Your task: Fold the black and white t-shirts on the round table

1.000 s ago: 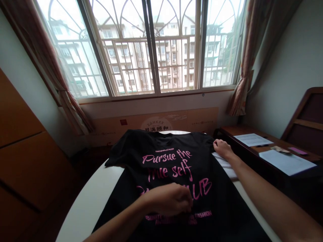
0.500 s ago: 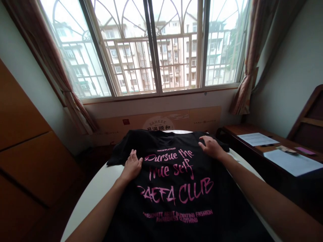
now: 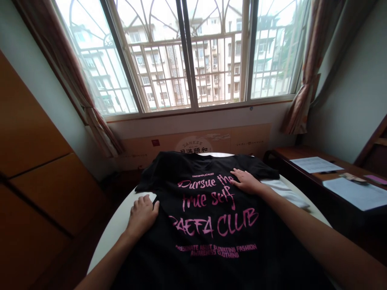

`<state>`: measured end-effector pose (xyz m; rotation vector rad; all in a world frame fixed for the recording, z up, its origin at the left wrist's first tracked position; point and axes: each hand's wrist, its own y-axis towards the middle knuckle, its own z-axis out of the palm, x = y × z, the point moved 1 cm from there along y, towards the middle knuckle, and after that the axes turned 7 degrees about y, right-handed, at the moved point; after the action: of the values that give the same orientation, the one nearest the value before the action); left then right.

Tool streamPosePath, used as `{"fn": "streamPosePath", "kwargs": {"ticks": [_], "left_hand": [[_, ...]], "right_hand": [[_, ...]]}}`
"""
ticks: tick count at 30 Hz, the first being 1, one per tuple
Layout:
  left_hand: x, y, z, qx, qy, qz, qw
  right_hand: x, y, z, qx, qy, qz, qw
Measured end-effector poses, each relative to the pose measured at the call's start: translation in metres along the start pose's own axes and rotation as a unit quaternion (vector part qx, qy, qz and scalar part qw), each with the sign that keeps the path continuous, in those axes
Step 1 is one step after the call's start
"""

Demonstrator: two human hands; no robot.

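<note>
A black T-shirt (image 3: pixel 208 209) with pink lettering lies spread front up over a round white table (image 3: pixel 111 225), its neckline toward the window. My left hand (image 3: pixel 142 213) rests at the shirt's left side below the sleeve, open, with the fingers over the bare table and the thumb by the shirt's edge. Flat on the upper right chest lies my right hand (image 3: pixel 246 181), open, its fingertips over the end of the top line of script. The shirt's lower hem runs out of view at the bottom.
White folded cloth (image 3: pixel 284 192) lies on the table right of the shirt. A wooden desk (image 3: pixel 284 153) at the right bears paper sheets (image 3: pixel 317 164). A printed cardboard panel (image 3: pixel 220 137) stands below the window, and a wooden cabinet (image 3: pixel 36 169) is at the left.
My left hand has moved down and left, off the chest to the shirt's side. My right hand has shifted left and slightly down, fingers flatter. The view has turned slightly.
</note>
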<state>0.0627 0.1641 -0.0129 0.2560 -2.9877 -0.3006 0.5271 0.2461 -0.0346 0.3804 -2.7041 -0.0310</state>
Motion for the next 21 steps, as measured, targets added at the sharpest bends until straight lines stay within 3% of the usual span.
{"fn": "streamPosePath", "kwargs": {"ticks": [5, 12, 15, 18, 19, 21], "left_hand": [[0.018, -0.020, -0.024, 0.075, -0.071, 0.031, 0.994], [0.053, -0.024, -0.022, 0.085, -0.151, -0.088, 0.981], [0.051, -0.042, -0.038, 0.079, -0.146, -0.097, 0.981], [0.033, -0.082, -0.069, 0.045, -0.115, -0.038, 0.992], [0.025, -0.099, -0.076, 0.059, -0.120, 0.008, 0.991], [0.010, -0.135, -0.080, 0.157, -0.159, 0.128, 0.966]], "right_hand": [[0.001, 0.000, 0.002, -0.003, -0.009, 0.003, 1.000], [0.001, -0.003, 0.000, 0.013, -0.016, -0.014, 1.000], [0.002, -0.003, 0.001, 0.015, -0.019, -0.008, 1.000], [0.003, -0.003, 0.002, 0.016, -0.019, -0.006, 1.000], [0.003, -0.004, 0.002, 0.016, -0.021, -0.007, 1.000], [0.004, -0.004, 0.002, 0.015, -0.022, -0.004, 1.000]]}}
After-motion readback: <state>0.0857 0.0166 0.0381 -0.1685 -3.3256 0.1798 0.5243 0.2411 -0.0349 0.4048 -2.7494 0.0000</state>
